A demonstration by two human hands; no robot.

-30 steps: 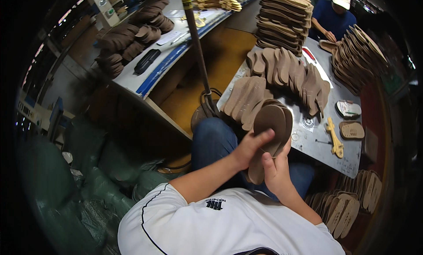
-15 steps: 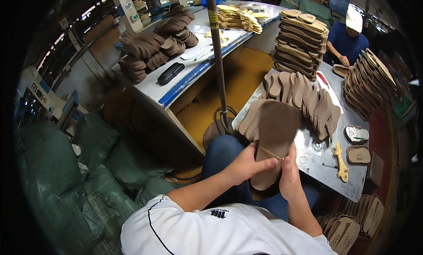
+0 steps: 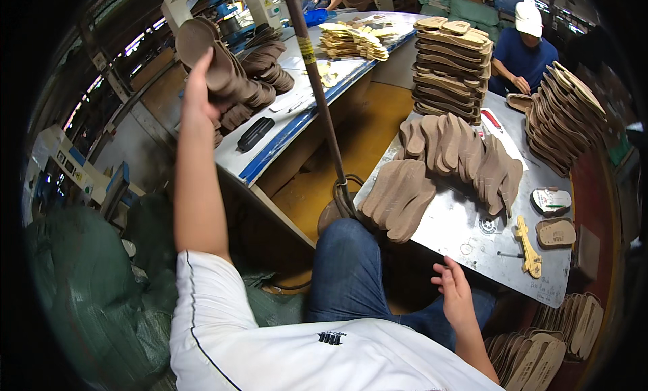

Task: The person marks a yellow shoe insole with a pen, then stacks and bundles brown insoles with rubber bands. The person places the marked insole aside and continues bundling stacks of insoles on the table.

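Lower stack of soles (image 3: 540, 354) cut off, distant person's (image 3: 526, 50) hands hidden

Brown insole raised in the left hand

The insole (image 3: 202, 50) is a flat, brown, foot-shaped piece with a rounded end pointing up and to the left. It is held tilted, high above the far workbench, gripped near its lower end by the left hand (image 3: 196, 87), just in front of a heap of similar brown insoles (image 3: 253, 77).

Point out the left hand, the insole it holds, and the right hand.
left hand (image 3: 197, 87), head view, back of the hand.
insole (image 3: 196, 40), head view, its upper flat face.
right hand (image 3: 455, 296), head view, back of the hand.
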